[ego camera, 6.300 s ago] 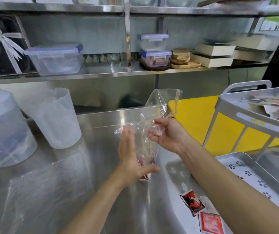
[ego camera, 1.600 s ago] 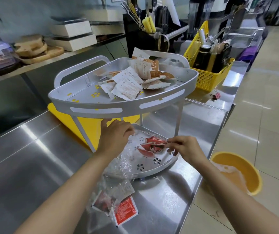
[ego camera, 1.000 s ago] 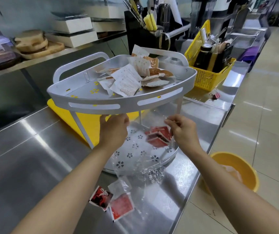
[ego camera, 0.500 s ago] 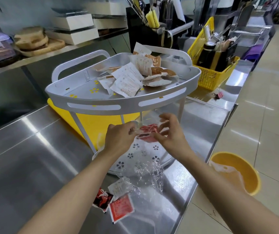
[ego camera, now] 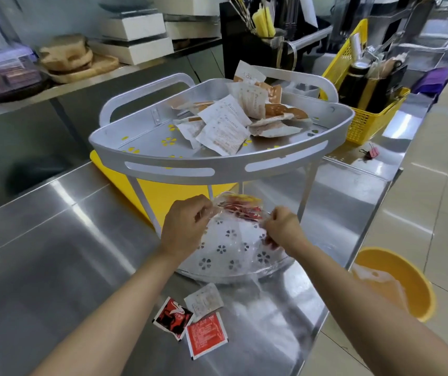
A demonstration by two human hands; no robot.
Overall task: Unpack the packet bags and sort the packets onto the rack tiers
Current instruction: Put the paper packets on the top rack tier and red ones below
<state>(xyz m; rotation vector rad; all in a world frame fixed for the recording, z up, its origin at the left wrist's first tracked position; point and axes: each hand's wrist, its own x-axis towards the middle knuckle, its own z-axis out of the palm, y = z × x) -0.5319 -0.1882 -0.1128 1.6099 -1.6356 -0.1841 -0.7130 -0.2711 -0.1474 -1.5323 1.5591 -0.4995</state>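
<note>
A clear plastic bag (ego camera: 244,245) hangs over the rack's lower tier (ego camera: 217,251), with red packets (ego camera: 240,208) bunched in its upper end. My left hand (ego camera: 186,226) pinches the bag's left side and my right hand (ego camera: 282,229) pinches its right side, both under the upper tier (ego camera: 147,156). The upper tier holds a pile of white and brown packets (ego camera: 233,118). Three loose packets lie on the steel counter in front of the rack: a black and red one (ego camera: 172,317), a white one (ego camera: 204,298) and a red one (ego camera: 206,335).
A yellow bucket (ego camera: 396,283) stands on the floor past the counter's right edge. A yellow board (ego camera: 149,191) lies behind the rack. A yellow basket of tools (ego camera: 364,85) and a pink binder clip (ego camera: 371,153) sit at the back right. Boxes and wooden boards fill the shelf at the left.
Both hands carried the bag from the left counter to the rack. In the last second they lifted it off the lower tier, and the red packets slid toward the end between the hands.
</note>
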